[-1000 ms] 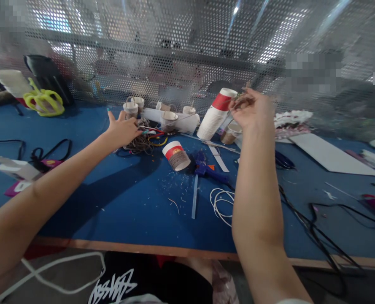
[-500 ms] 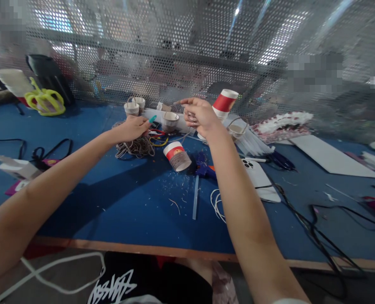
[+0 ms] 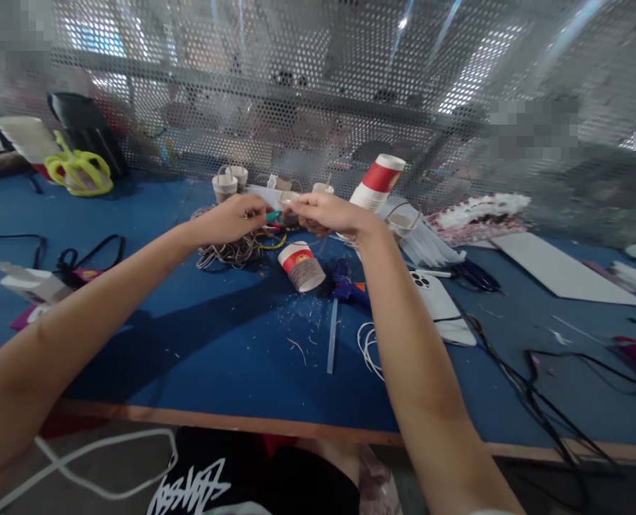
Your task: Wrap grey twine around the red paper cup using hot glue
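Note:
My left hand [image 3: 237, 218] hovers over a tangled heap of brown twine [image 3: 230, 250], its fingers bent together. A teal tip [image 3: 275, 215] shows at those fingers; what they pinch is hidden. My right hand [image 3: 323, 213] is closed close beside the left one, fingers pointing left. A thin strand of twine runs beneath it toward a red and white paper cup [image 3: 302, 268], but the grip itself is hidden. This cup lies tilted on the table, its mouth end wrapped in brown twine. Behind the hands stand small twine-wrapped cups [image 3: 224, 189] with handles.
A blue glue gun [image 3: 344, 285] with a clear glue stick [image 3: 332, 336] lies right of the cup. Stacked paper cups [image 3: 379, 179] lean behind my right wrist. A white phone [image 3: 443, 307], black cables [image 3: 516, 379] and a white board [image 3: 564, 265] occupy the right side of the blue table [image 3: 232, 357].
My right hand has come down and left, and my left hand has shifted slightly right, so their fingers now nearly meet. The wrapped cup has stayed almost in place.

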Available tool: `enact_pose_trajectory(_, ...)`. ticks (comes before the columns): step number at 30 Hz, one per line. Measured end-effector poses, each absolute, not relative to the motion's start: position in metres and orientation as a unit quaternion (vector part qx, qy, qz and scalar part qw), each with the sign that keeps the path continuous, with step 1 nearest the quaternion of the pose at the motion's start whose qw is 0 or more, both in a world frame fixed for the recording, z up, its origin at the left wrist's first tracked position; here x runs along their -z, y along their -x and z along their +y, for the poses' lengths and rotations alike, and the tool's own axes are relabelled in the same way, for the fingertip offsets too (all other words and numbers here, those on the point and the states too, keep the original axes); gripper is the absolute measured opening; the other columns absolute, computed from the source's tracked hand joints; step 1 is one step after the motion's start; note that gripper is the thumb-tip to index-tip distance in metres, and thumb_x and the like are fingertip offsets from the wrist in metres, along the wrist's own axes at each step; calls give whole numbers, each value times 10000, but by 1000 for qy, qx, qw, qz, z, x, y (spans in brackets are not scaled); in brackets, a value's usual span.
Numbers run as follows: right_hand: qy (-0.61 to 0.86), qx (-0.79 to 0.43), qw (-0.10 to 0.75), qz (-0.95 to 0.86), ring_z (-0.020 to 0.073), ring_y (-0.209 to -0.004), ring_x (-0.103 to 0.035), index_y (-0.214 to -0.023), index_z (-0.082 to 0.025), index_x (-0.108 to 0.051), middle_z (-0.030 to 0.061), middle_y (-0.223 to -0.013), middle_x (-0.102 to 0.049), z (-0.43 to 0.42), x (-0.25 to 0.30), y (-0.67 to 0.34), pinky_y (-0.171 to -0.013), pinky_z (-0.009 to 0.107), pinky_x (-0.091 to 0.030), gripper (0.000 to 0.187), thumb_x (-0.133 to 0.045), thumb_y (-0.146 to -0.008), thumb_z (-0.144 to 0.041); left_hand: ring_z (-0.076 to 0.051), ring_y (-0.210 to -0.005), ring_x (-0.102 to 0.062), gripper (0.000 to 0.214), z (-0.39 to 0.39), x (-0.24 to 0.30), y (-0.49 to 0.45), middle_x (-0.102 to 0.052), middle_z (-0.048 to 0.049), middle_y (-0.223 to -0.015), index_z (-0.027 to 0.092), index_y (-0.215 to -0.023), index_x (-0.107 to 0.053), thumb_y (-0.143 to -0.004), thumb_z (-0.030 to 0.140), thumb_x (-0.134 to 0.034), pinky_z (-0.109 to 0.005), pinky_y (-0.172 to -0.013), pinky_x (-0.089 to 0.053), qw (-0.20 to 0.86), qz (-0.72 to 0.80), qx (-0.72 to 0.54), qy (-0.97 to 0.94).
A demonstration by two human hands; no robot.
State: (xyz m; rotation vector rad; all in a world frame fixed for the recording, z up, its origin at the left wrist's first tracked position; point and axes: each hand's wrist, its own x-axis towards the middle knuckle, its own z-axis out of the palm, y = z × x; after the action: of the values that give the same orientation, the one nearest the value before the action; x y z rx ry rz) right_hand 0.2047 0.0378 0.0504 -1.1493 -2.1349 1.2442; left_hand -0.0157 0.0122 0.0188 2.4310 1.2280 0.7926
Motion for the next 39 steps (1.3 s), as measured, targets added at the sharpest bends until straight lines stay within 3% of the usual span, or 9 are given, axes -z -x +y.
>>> enact_pose_trajectory(3,370,-449,134,-802,52,-430,-259,-761,-200,-651,-90,-510,-343,35,-49,-204,-394,212,-184,485,-684,-811,-681,-124,-673,-500,218,11,-20,14,-539,2,-694,194,-705,-456,-909,273,-449,-264,-665,-414,155,488,-280,-812)
enact_pose_trajectory(7,353,-391,62,-848,66,-476,-326,-861,-207,-735,-81,-537,-434,35,-46,-194,-439,237,-202,400,-856,-692,-549,-114,-658,-466,215,5,-25,10,-537,2,-707,193,-712,-448,-918,250,-427,-257,-634,-382,171,494,-299,-798)
enact_pose_trajectory(11,306,-349,105,-879,76,-508,-367,-704,-172,-728,-55,-522,-488,39,-41,-185,-489,253,-263,300,-816,-774,-450,-104,-643,-462,239,1,-27,7,-521,16,-681,199,-688,-415,-922,232,-446,-246,-631,-370,164,493,-315,-794)
enact_pose_trajectory(18,272,-470,183,-820,47,-423,-280,-654,-190,-597,-91,-476,-398,42,-38,-195,-412,222,-205,518,-678,-816,-676,-96,-577,-383,230,4,-23,9,-419,56,-586,204,-684,-400,-882,186,-515,-250,-587,-299,126,527,-317,-779)
enact_pose_trajectory(23,326,-466,119,-814,48,-438,-310,-863,-183,-652,-113,-514,-408,39,-36,-190,-390,211,-212,456,-881,-669,-527,-103,-583,-373,217,7,-23,12,-413,55,-602,209,-701,-406,-896,233,-499,-251,-581,-290,116,510,-341,-781)
enact_pose_trajectory(27,386,-389,89,-832,64,-431,-350,-842,-182,-625,-124,-482,-370,39,-35,-185,-384,225,-205,470,-941,-603,-435,-110,-595,-385,205,7,-23,14,-423,50,-607,209,-716,-425,-906,254,-489,-256,-598,-300,121,496,-347,-787)
enact_pose_trajectory(31,399,-370,85,-835,52,-423,-296,-823,-181,-647,-124,-465,-340,39,-36,-186,-394,226,-185,393,-870,-710,-484,-109,-588,-365,218,6,-24,13,-405,53,-608,211,-709,-405,-910,239,-485,-258,-601,-302,122,501,-357,-779)
enact_pose_trajectory(34,337,-414,49,-844,43,-417,-235,-689,-171,-648,-117,-430,-308,38,-38,-188,-407,225,-171,394,-773,-816,-522,-103,-581,-362,222,7,-23,13,-414,52,-612,208,-708,-399,-911,235,-483,-250,-597,-311,112,508,-359,-775)
enact_pose_trajectory(39,279,-530,189,-778,46,-406,-239,-592,-183,-568,-86,-442,-369,42,-42,-197,-403,212,-173,472,-690,-876,-539,-117,-573,-463,101,13,-17,17,-514,39,-603,194,-838,-495,-908,266,-491,-234,-579,-354,123,528,-293,-787)
